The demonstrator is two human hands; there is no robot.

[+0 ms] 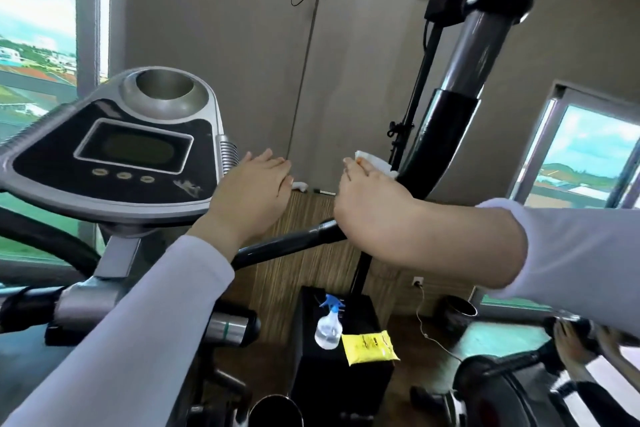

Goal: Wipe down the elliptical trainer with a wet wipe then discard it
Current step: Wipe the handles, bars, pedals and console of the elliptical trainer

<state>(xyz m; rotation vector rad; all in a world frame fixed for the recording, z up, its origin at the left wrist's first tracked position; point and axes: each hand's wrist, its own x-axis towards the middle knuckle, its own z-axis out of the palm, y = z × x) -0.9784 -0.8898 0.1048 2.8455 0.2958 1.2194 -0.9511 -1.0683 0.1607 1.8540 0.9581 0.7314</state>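
Here, right hand [367,204] pinches crumpled wipe [375,162] against glossy tube [436,135].

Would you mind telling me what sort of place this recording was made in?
Probably a small gym or workout room: an elliptical trainer's console and black handlebar fill the view, another exercise machine shows at lower right, and a spray bottle stands nearby.

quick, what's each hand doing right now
Left hand: open, fingers straight, beside the console, holding nothing.
Right hand: holding the wipe at the black handlebar.
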